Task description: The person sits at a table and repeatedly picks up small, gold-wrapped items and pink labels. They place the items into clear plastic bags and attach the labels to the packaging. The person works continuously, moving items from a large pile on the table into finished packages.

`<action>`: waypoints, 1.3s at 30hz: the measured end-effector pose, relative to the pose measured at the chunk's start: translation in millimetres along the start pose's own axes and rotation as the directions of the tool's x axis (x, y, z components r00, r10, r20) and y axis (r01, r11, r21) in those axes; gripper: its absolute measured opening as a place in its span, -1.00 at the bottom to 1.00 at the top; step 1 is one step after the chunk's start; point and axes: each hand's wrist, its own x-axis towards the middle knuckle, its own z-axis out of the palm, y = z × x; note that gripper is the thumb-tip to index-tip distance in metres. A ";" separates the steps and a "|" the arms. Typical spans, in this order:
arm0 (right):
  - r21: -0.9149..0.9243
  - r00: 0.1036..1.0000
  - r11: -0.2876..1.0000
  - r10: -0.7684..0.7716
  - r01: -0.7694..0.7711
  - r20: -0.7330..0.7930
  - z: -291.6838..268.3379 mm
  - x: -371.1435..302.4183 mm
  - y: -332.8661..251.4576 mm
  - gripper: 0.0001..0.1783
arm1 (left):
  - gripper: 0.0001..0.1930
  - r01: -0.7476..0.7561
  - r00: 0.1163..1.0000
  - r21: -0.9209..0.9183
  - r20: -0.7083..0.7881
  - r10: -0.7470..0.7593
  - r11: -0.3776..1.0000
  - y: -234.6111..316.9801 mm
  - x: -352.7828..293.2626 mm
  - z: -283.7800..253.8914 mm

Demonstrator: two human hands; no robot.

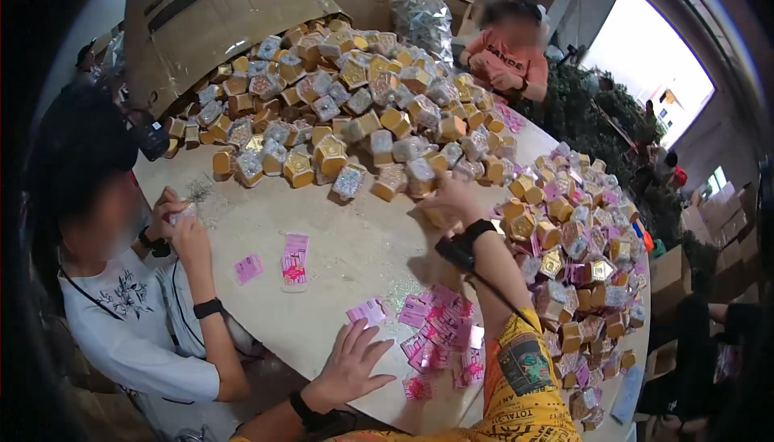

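My left hand (351,368) lies at the near edge of the table with its fingers spread and nothing in it. Its fingertips are beside a single pink card (368,311). To its right is a loose heap of pink printed cards (439,329). My right hand (453,200) stretches forward to the near edge of the big pile of small house-shaped ornaments (330,156), gold with glittery roofs. Its fingers bend round one gold ornament (436,218), which the hand partly covers.
More ornaments with pink cards among them (556,236) crowd the table's right side. Pink cards (295,260) lie at left centre. A co-worker (121,297) at the left handles a small item; another person (512,55) stands across the table. A large cardboard box (234,22) is behind the pile.
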 end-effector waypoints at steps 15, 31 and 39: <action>-0.525 0.982 0.835 -0.086 0.164 0.170 -38.1 -139.0 30.2 -0.26 | -0.35 0.041 0.996 0.001 -0.074 -0.041 0.999 -1.3 -2.4 0.1; -0.403 0.985 0.899 -0.148 0.169 0.084 -51.9 -182.4 16.8 -0.15 | -0.38 0.044 0.985 0.032 -0.169 -0.038 0.998 -6.4 -4.2 12.8; -0.212 0.882 0.951 -0.108 0.227 0.458 -56.1 -235.0 -12.9 -0.09 | -0.12 0.121 0.990 0.105 -0.081 -0.112 0.987 -1.8 -1.9 12.2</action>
